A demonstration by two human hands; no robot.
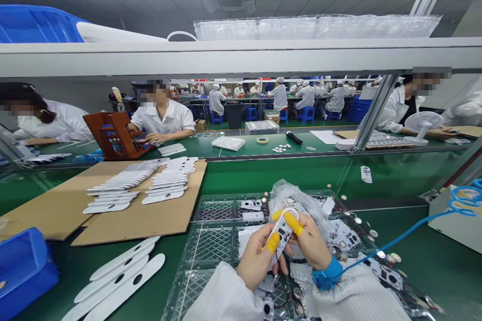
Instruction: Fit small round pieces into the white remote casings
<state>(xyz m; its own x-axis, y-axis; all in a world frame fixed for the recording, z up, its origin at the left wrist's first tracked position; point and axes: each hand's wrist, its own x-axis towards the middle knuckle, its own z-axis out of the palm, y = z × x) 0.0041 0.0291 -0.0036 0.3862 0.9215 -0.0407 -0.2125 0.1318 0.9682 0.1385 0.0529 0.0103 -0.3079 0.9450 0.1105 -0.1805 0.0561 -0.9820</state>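
The left hand [256, 261] and right hand [311, 243] pinch a white plastic housing [281, 233] between yellow finger cots [271, 243], its long axis slanting up toward the right hand, above a clear plastic tray [211, 246] strewn with circuit boards [341, 235].

Finger cots [271, 243]: matt yellow rubber. Held strip [281, 233]: smooth white plastic. Tray [209, 246]: glossy clear moulded plastic. Surface [414, 281]: green, low sheen. Cardboard sheet [176, 210]: matt brown paper. Wrist strap [327, 274]: blue cloth. Sleeve [222, 293]: white ribbed knit.
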